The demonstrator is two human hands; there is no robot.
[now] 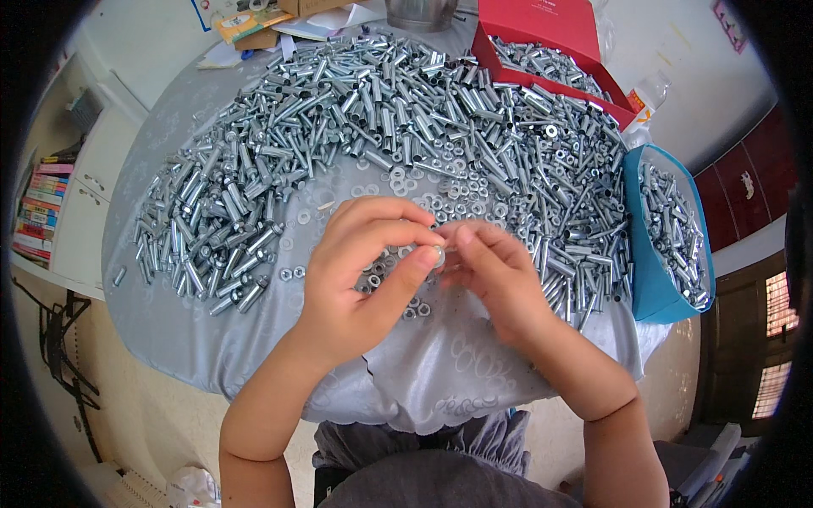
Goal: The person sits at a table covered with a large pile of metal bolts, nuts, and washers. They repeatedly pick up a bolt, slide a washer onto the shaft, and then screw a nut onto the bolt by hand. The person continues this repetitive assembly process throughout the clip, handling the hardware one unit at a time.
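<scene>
My left hand (360, 271) pinches a small silver nut (439, 254) between thumb and forefinger. My right hand (495, 275) meets it fingertip to fingertip, touching the same nut; what else its curled fingers hold is hidden. Both hands hover over the near middle of a round table with a grey cloth (440, 372). Loose nuts and washers (432, 199) lie just beyond my fingers. A wide heap of silver metal sleeves and bolts (381, 110) curves around them from left to right.
A red box (542, 34) of metal parts stands at the back right. A blue container (656, 254) with more parts sits at the table's right edge, a plastic bottle (648, 97) behind it. Papers lie at the back, a bookshelf (42, 212) at left.
</scene>
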